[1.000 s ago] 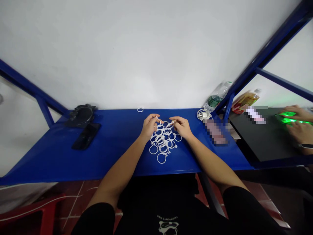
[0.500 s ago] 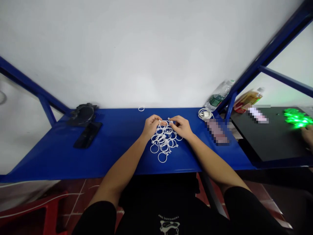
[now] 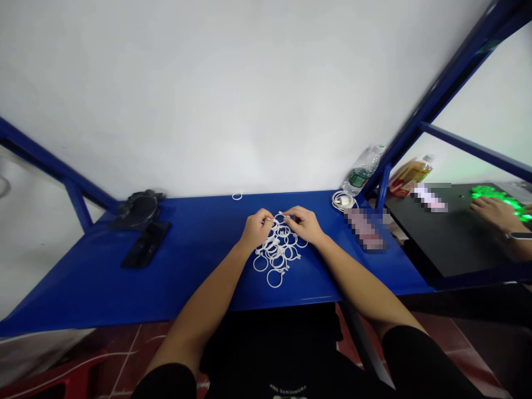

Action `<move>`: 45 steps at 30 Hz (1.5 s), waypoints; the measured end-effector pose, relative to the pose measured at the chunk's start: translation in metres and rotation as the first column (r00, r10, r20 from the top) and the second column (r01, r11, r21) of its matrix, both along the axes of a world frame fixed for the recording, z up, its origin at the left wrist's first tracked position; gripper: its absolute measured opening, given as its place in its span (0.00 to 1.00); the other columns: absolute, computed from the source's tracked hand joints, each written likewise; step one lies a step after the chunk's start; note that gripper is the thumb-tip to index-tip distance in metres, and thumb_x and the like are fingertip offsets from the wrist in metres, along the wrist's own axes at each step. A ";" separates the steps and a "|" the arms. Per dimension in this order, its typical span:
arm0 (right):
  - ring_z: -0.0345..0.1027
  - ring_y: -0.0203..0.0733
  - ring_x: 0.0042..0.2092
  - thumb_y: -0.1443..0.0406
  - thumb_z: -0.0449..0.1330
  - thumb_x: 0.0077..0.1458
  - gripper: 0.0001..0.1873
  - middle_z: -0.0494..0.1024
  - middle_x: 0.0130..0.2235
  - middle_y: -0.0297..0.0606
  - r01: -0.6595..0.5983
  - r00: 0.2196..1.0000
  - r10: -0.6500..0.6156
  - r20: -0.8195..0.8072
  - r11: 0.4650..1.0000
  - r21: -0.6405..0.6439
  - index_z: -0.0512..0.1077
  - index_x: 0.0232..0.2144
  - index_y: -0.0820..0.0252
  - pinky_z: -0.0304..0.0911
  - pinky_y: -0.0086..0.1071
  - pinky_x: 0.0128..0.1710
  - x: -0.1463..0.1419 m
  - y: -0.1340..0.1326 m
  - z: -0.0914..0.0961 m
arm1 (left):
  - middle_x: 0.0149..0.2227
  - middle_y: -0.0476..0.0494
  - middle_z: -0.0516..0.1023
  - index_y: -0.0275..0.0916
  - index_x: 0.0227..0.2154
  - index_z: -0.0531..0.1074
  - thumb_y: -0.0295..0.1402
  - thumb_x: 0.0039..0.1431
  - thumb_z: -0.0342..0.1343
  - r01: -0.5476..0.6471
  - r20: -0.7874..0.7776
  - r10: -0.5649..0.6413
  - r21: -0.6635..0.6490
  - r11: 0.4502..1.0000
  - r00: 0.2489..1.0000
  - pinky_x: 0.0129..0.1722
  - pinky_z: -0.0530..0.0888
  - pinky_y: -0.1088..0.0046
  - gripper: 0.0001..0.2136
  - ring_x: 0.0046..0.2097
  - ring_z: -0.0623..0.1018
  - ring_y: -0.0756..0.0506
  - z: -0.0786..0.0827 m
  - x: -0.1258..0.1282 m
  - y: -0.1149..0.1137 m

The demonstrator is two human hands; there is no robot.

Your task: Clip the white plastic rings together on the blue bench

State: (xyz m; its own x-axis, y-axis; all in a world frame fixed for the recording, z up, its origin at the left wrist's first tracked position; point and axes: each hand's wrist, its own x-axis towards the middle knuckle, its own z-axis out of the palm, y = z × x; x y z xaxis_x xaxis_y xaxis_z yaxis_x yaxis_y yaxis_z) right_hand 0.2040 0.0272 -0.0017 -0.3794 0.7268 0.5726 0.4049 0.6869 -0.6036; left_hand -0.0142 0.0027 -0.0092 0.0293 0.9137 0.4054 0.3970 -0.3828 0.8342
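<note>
**Pale wall [image 3: 249,105], blue desk [image 3: 191,244], and a pile of white rings [image 3: 277,250] getting the fiddly treatment**

OK so biggest stuff first. Wall at the back looks the same apart from the whole view tipping a little. Same goes for the blue desk against it. Over on the right there's a black desk [image 3: 440,249], and a co-worker's hand [image 3: 494,213] is on the green-glowing device [image 3: 484,192] again after sliding off it half a second ago. Doesn't touch the ring work at all.

The water bottle [image 3: 359,177], dark phone-like slab [image 3: 146,244] and coiled cable [image 3: 344,201] haven't budged.

Now the pile: loose, tangled, in the middle of the blue desk between the forearms. Most of it lies as it did, so I'd say the work has barely dented it.

Real change is in the hands. A second ago the fingertips were further apart, each side with its own bit of ring. Now the left hand [image 3: 256,226] and right hand [image 3: 305,223] have drawn in over the pile's far end, close but not touching each other, both pinched on white plastic. Can't tell if it's one ring or two linked ones, too small. My guess is it's down to fine fingertip work now.

Tiniest: one lone ring [image 3: 236,198] near the wall, well apart from the rest, unmoved.
</note>
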 end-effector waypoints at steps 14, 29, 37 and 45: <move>0.74 0.39 0.35 0.62 0.61 0.67 0.10 0.83 0.38 0.38 -0.015 0.999 0.016 0.049 1.000 -0.016 0.82 0.44 0.56 0.67 0.32 0.38 0.003 0.004 -0.004 | 0.43 0.45 0.86 0.43 0.43 0.81 0.30 0.60 0.58 0.078 -0.291 -0.020 0.189 0.979 0.957 0.53 0.77 0.63 0.11 0.46 0.84 0.43 0.001 0.003 -0.002; 0.78 0.42 0.39 0.64 0.60 0.66 0.09 0.84 0.39 0.39 0.008 0.996 -0.001 0.093 0.997 -0.074 0.81 0.39 0.57 0.68 0.34 0.41 0.004 0.010 -0.012 | 0.72 0.38 0.62 0.45 0.70 0.62 0.44 0.69 0.51 -0.389 -0.670 0.231 -0.093 0.917 0.705 0.69 0.52 0.34 0.28 0.75 0.54 0.27 -0.028 -0.079 0.065; 0.78 0.41 0.38 0.64 0.60 0.66 0.09 0.85 0.39 0.38 0.017 0.996 -0.009 0.087 0.996 -0.086 0.81 0.40 0.57 0.68 0.33 0.41 0.005 0.012 -0.014 | 0.44 0.39 0.84 0.43 0.59 0.73 0.43 0.64 0.59 -0.433 -0.640 0.345 0.022 0.901 0.687 0.68 0.52 0.41 0.22 0.54 0.77 0.33 -0.027 -0.067 0.047; 0.77 0.40 0.35 0.62 0.60 0.66 0.10 0.84 0.36 0.37 0.034 0.999 -0.030 0.036 0.992 -0.122 0.81 0.41 0.56 0.68 0.33 0.38 0.005 0.010 -0.012 | 0.41 0.41 0.86 0.45 0.41 0.81 0.35 0.67 0.53 -0.381 -0.646 0.345 0.090 0.920 0.681 0.66 0.51 0.40 0.10 0.51 0.78 0.34 -0.018 -0.058 0.037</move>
State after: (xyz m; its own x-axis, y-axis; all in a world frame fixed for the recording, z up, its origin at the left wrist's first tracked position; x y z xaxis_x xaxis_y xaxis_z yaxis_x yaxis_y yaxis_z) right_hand 0.2090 0.0376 -0.0139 -0.3728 0.8025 0.4658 0.4470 0.5953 -0.6677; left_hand -0.0717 0.0398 -0.0268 -0.0743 0.9259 0.3705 0.9380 -0.0612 0.3412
